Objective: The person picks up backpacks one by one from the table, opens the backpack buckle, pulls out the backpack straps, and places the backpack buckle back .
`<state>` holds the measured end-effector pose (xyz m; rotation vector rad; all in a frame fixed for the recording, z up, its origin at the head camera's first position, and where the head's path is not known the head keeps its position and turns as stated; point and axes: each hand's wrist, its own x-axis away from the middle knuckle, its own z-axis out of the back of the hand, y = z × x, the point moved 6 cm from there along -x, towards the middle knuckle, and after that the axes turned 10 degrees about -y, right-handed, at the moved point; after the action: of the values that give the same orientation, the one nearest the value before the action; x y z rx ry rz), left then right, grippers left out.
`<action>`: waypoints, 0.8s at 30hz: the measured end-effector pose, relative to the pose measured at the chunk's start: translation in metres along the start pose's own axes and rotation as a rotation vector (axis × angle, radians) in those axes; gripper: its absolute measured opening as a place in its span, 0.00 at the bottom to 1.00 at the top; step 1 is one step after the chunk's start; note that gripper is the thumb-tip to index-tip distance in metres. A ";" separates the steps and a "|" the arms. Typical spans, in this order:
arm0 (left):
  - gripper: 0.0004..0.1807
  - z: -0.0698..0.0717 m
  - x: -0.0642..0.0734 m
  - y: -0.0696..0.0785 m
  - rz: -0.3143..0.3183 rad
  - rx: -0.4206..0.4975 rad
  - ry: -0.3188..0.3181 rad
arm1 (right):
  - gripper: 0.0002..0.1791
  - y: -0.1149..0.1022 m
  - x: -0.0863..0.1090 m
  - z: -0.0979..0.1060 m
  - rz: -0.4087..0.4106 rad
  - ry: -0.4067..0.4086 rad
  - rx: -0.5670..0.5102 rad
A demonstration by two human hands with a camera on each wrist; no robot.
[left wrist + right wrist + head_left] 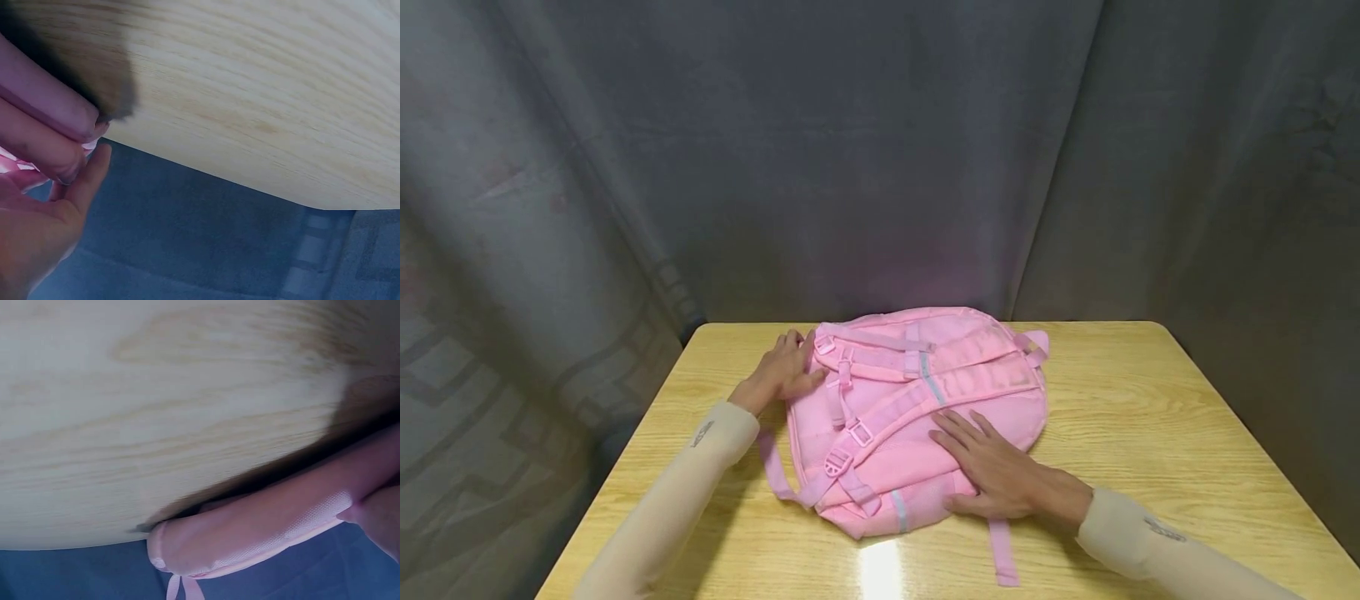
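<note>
A pink backpack [891, 458] lies flat on the wooden table, its shoulder straps [977, 379] and plastic buckles [837, 462] facing up. My left hand [784, 368] grips its far left corner, thumb over the top and fingers round the edge. In the left wrist view that hand [47, 228] is close to the pink fabric, partly hidden by it. Spread and nearly straight, the fingers of my right hand [1000, 471] rest on the near side panel. The right wrist view shows the bag's rounded side [262, 531], with only a bit of hand at the right edge.
The light wooden table [1142, 450] extends on both sides of the bag. Grey curtains [880, 167] hang behind it. One loose strap [1002, 554] trails toward the front, another webbing loop [775, 471] sticks out at the left, and a carry handle [1037, 346] is at the right end.
</note>
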<state>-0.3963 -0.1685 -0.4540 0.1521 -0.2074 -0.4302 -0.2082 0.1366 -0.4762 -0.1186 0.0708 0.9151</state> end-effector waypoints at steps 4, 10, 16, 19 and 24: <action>0.49 0.001 0.007 0.004 -0.002 -0.006 0.006 | 0.48 0.003 0.006 -0.002 -0.024 0.008 -0.020; 0.48 -0.001 0.019 0.010 0.008 -0.025 0.003 | 0.42 0.005 0.012 -0.001 -0.070 0.069 -0.025; 0.49 -0.006 0.028 0.014 0.034 -0.056 -0.009 | 0.37 0.007 0.018 0.001 -0.111 0.122 -0.035; 0.49 -0.007 0.032 0.017 0.053 -0.071 -0.024 | 0.34 0.008 0.022 0.002 -0.119 0.150 -0.038; 0.51 -0.006 0.038 0.026 0.082 -0.097 -0.076 | 0.33 0.010 0.028 0.005 -0.108 0.189 -0.018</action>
<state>-0.3506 -0.1609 -0.4484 0.0322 -0.2659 -0.3643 -0.1988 0.1648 -0.4752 -0.2238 0.2295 0.7950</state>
